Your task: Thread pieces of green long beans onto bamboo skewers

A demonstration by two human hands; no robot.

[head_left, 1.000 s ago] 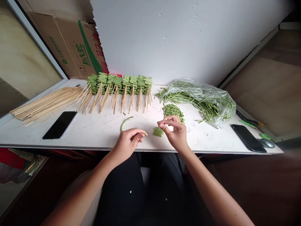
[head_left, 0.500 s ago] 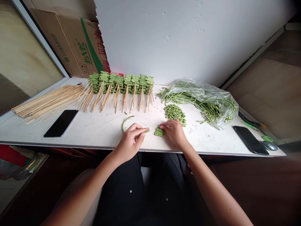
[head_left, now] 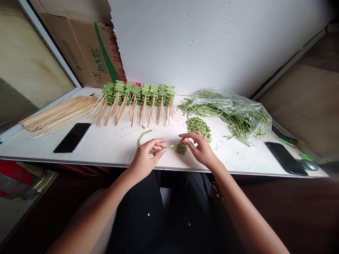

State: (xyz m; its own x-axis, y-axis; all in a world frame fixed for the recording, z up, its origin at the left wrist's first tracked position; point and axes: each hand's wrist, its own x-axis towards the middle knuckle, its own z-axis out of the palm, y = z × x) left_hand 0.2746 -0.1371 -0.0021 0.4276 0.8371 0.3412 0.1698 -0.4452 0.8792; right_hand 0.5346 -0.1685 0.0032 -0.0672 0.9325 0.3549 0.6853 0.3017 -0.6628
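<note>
A white surface (head_left: 113, 155) beneath everything. Along its back edge, a row of bamboo skewers threaded with cut long beans (head_left: 137, 93). Left of that row, a heap of bare bamboo skewers (head_left: 58, 114) and a black phone (head_left: 72, 137). Right of the row, a clear plastic bag of long beans (head_left: 227, 116) and a mound of cut beans (head_left: 198, 128). In front of the row, a small stack of cut beans (head_left: 181, 148) and a curved long bean (head_left: 142, 137). Far right of the row, a second black phone (head_left: 286, 163).
</note>
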